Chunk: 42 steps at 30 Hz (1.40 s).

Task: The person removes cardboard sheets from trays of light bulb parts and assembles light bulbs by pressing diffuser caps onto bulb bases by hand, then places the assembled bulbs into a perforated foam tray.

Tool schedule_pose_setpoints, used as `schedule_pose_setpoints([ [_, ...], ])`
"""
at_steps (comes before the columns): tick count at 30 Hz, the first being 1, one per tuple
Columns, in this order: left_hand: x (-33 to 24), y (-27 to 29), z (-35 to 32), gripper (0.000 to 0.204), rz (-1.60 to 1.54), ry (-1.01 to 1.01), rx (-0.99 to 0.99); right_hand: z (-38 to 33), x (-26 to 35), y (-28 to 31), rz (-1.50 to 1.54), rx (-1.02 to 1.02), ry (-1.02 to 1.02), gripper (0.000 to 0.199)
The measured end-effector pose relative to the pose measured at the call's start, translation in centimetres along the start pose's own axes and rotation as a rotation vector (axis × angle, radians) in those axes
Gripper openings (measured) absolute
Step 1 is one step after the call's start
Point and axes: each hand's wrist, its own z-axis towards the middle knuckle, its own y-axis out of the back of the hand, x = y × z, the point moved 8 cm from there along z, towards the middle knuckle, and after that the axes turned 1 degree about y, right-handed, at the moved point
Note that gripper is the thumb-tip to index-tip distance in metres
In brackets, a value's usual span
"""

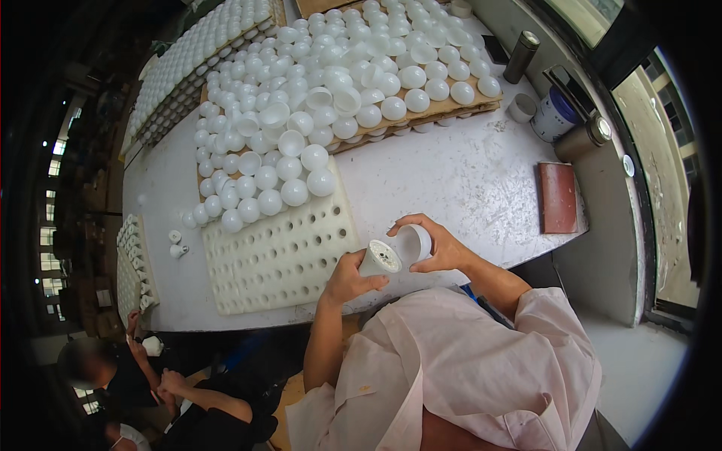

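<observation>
My left hand (347, 281) is closed round a white LED bulb base (380, 258), tilted so its round face with the small parts turns up and toward the right. In my right hand (440, 244) is a white dome-shaped bulb cover (414, 243), gripped at its edge between thumb and fingers, with its hollow side toward the base. A small gap seems to part the cover from the base. Both hands are above the table's near edge. Just left of them lies a white foam tray (289, 259) with rows of holes.
Many white bulb covers (320, 182) crowd a cardboard-backed stack beyond the foam tray. Further left stand stacked trays (197, 64). On the right are a reddish-brown notebook (557, 198), a cup (522, 107), a bucket (555, 114) and a thermos (522, 56). Another person's arms (197, 396) show lower left.
</observation>
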Motion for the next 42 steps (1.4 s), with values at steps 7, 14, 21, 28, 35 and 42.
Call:
schedule_pose_setpoints([
  [7,0.5,0.0,-0.3,0.035,0.091,0.054,-0.003,-0.2,0.0,-0.7,-0.126,0.08,-0.007,0.075],
  [14,0.7,0.6,-1.0,0.035,0.187,0.054,-0.013,0.1,0.8,-3.0,-0.37,0.234,-0.041,0.078],
  [21,1.7,0.9,-1.5,0.041,0.321,0.047,-0.01,0.2,0.5,-5.1,-0.527,0.377,-0.06,0.076],
  [28,2.5,0.7,-1.8,0.043,0.319,0.041,-0.005,0.2,0.6,-6.5,-0.532,0.381,0.167,0.078],
  [35,1.7,-0.1,-2.6,0.045,0.263,0.09,0.014,-0.2,3.3,-7.6,-0.333,0.199,0.391,0.074],
  [42,-0.8,-0.6,-3.4,0.043,0.298,-0.04,-0.01,0.1,4.2,-7.9,-0.264,0.183,0.469,0.052],
])
